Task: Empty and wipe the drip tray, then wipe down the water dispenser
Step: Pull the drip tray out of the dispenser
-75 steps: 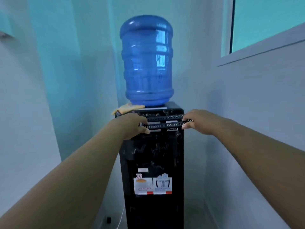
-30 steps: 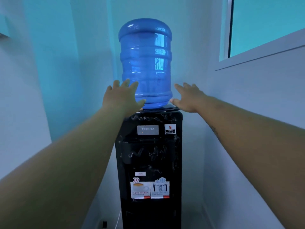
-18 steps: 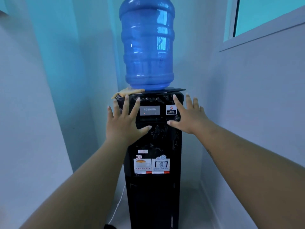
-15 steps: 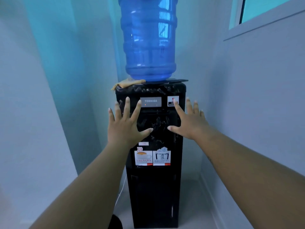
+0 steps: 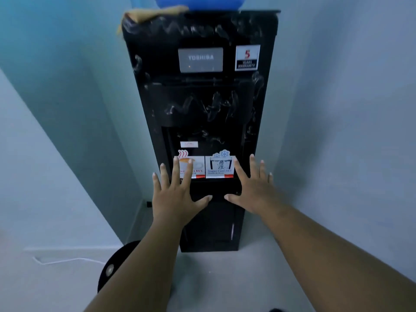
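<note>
Both grips are spread wide and nothing is held. The left grip (image 5: 177,199) is raised over the hot-water sticker (image 5: 199,168), and the right grip (image 5: 254,192) just beside the cold-water sticker (image 5: 219,167), with the thumbs pointed toward each other. Whether the panel is touched cannot be told. The black water dispenser (image 5: 202,104) is stood on the floor (image 5: 225,278) in a corner, its front streaked with smears. On its top a yellow cloth (image 5: 153,13) and a blue bottle (image 5: 198,2) are seen.
</note>
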Demonstrator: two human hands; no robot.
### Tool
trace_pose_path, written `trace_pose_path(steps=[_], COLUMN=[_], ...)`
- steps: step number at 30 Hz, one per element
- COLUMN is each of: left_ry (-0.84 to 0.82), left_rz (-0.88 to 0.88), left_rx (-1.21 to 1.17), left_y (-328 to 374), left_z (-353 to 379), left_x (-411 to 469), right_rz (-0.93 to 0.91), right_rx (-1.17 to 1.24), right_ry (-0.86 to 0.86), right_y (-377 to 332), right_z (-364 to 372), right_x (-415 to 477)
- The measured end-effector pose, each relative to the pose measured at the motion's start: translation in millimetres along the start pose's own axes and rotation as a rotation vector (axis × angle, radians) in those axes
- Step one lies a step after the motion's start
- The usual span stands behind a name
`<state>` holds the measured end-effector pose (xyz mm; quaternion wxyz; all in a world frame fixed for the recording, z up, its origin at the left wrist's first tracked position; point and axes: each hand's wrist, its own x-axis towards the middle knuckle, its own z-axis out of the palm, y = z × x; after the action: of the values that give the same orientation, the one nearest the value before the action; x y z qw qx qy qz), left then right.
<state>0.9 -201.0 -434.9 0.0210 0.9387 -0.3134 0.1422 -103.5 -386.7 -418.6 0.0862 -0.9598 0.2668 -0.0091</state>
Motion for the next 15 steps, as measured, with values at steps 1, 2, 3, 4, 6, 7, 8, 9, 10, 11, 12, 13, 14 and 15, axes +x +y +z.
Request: trace_pose_path(steps=[1,2,3,4,6,7,8,9,10,11,12,13,14,15], left_ry=[-0.018,-0.051,-0.085,-0.107,-0.155,-0.180,-0.202,-0.224,-0.250,-0.270,-0.273,-0.268,-0.256,-0.238], left_rz=[-0.003,-0.004,-0.014,-0.021,-0.058,-0.084,-0.110,-0.135,-0.152,-0.163,-0.171,-0.184,-0.208,-0.237], left_rx=[0.004,0.000,-0.007,-0.018,-0.053,-0.085,-0.123,-0.163,-0.197,-0.226,-0.256,-0.297,-0.349,-0.415], left_y=[-0.2,0.0,0.1,-0.9,-3.7,-5.9,-8.5,-10.7,-12.2,-12.7,-12.5,-11.7,-10.5,-8.6], left_z=[7.1,21.5,32.2,42.6,56.1,62.0,68.6,72.2,76.3,79.4,84.6,88.7,93.6,94.9], left_x=[0.0,1.2,3.1,5.2,12.0,17.4,23.7,29.5,34.4,37.3,38.2,37.0,33.9,31.9], right_rz=[0.008,0.016,0.025,0.029,0.048,0.070,0.106,0.151,0.192,0.221,0.242,0.264,0.289,0.311], right_rx=[0.000,0.002,-0.001,0.002,0.017,0.041,0.092,0.176,0.281,0.385,0.479,0.565,0.648,0.721], right_ry=[-0.014,-0.041,-0.065,-0.083,-0.113,-0.133,-0.150,-0.156,-0.150,-0.124,-0.089,-0.057,-0.035,-0.017], right_y=[1.4,3.2,4.6,6.5,9.5,10.5,10.9,10.3,9.7,9.1,8.6,8.1,7.5,7.2], right_z=[7.0,20.5,30.5,39.2,51.0,55.9,61.4,65.0,70.1,75.5,81.9,86.8,91.2,91.1], right_x=[1.9,7.4,12.7,18.0,28.6,35.2,42.8,48.3,53.8,58.1,62.2,64.6,66.6,68.2])
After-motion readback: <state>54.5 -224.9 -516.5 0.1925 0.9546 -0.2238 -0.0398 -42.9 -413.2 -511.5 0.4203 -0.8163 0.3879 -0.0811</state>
